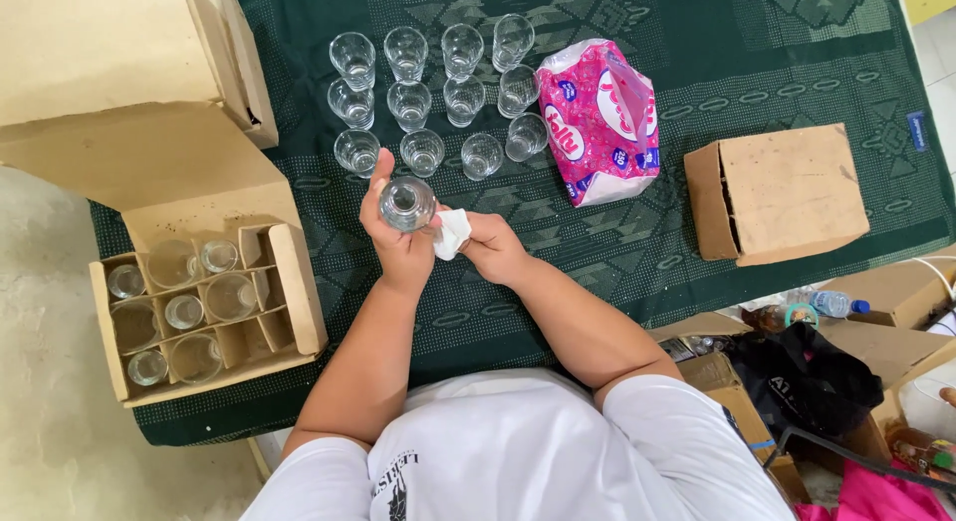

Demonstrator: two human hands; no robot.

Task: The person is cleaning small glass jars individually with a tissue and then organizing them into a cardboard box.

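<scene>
My left hand [393, 237] grips a clear drinking glass [407, 203], its mouth turned towards the camera. My right hand [491, 245] holds a crumpled white tissue [453, 231] pressed against the side of that glass. Just beyond my hands, several empty clear glasses [435, 98] stand upright in rows on a dark green patterned cloth [757, 73]. A pink and white tissue pack [599, 118] lies to the right of the rows.
An open cardboard box with dividers [204, 317] at the left holds several more glasses. A larger cardboard carton [119, 63] lies behind it. A closed small box [782, 192] sits at the right. Bottles, a black bag and cartons crowd the lower right floor.
</scene>
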